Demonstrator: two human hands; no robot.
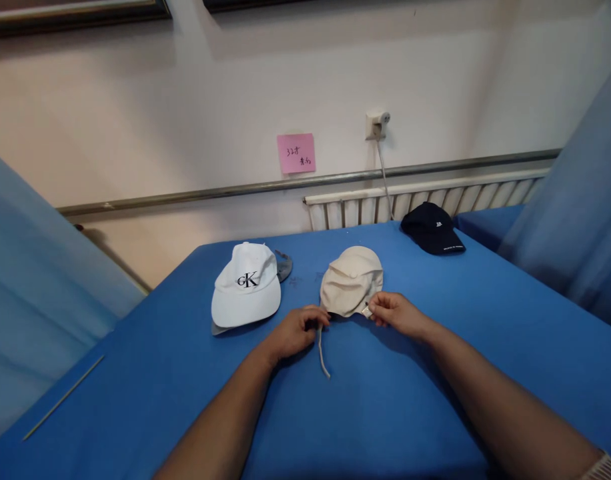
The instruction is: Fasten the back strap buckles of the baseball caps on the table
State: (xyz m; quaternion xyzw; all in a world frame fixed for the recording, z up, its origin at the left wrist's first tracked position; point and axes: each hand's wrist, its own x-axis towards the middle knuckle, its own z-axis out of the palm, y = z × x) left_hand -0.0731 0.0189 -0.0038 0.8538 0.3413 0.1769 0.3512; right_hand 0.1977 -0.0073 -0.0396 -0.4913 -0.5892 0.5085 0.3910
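Observation:
A beige baseball cap lies on the blue table with its back opening toward me. My left hand is closed, its fingertips pinching the cap's left rear edge at the base of the strap. The loose strap hangs down from there onto the table, its end free. Between the thumb and fingers of my right hand is the cap's right rear edge, by a small shiny buckle. Strap and buckle are apart.
A white cap sits at left, partly covering a grey cap. Toward the back right rests a dark navy cap. A thin stick lies near the left edge of the blue table. Behind are a radiator and a plugged-in cable.

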